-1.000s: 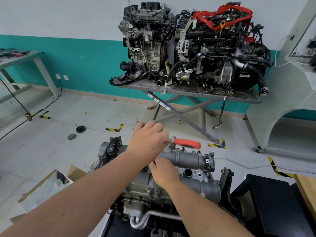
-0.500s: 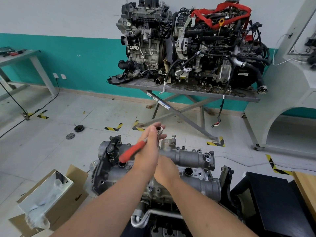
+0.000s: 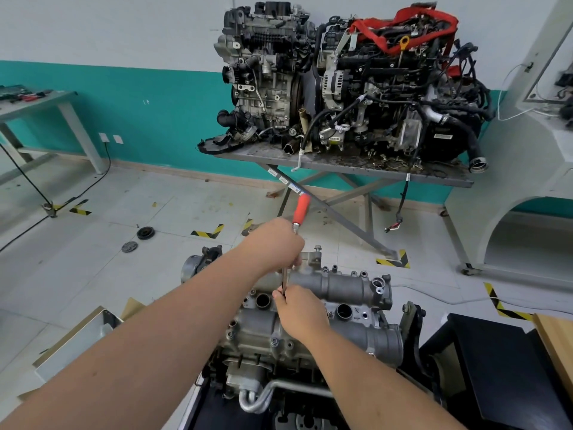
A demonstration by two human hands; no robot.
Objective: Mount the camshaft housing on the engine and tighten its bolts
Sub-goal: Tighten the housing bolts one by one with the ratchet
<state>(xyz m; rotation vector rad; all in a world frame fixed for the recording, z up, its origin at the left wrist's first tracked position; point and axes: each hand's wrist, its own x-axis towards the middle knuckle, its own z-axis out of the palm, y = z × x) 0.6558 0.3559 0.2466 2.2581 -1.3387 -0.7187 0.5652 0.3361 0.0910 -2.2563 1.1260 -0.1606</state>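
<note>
— Low in front of you, what sits on the engine [image 3: 288, 361]?

— Your camshaft housing [image 3: 338, 290]; cast grey aluminium, matt and slightly grainy, shaped as two long rounded barrels side by side with round open bores and small bolt heads along the flanges; it lies on top of the engine, just below centre of the view.

— And your hands?

— Your left hand [image 3: 274, 243] curls round the metal shank of the ratchet wrench [image 3: 294, 240], just under its smooth red handle, which points up and away from you; your right hand [image 3: 299, 311] pinches the thin steel extension between fingertips and thumb, low down where it meets the housing between the two barrels; the socket end is hidden by your fingers.

— What lies further out?

— On the pale tiled floor left of the engine, an open cardboard box [image 3: 77, 339] with a white liner; two dark round discs [image 3: 138, 238] beyond it; yellow-and-black tape marks; against the teal-and-white wall, a grey steel scissor table [image 3: 341, 169] carries two complete engines [image 3: 350, 79], dense with black hoses, one draped in a red strap; at your right, a black cabinet [image 3: 502, 367] with a wooden edge beside it.
</note>
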